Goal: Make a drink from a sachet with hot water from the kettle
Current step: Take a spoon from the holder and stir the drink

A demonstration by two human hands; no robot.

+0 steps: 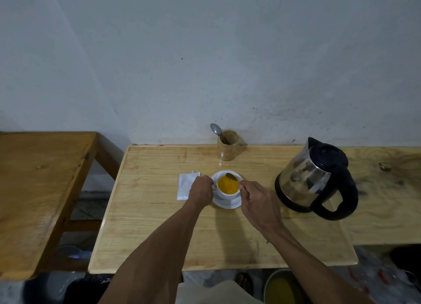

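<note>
A white cup [227,194] full of orange-yellow drink stands on a white saucer [230,204] near the middle of the light wooden table [159,224]. My left hand [201,191] grips the cup's left side at the handle. My right hand [255,201] pinches the handle of a spoon [231,176], whose bowl rests at the far rim of the cup. An opened white sachet [185,186] lies flat just left of the cup, partly behind my left hand. The steel kettle [312,178] with black lid and handle stands to the right.
A wooden holder [227,147] with a second spoon [216,130] stands against the wall behind the cup. A darker wooden table [38,190] is at the left, across a gap. Another wooden surface [387,190] adjoins on the right. A bowl [282,287] sits on the floor below.
</note>
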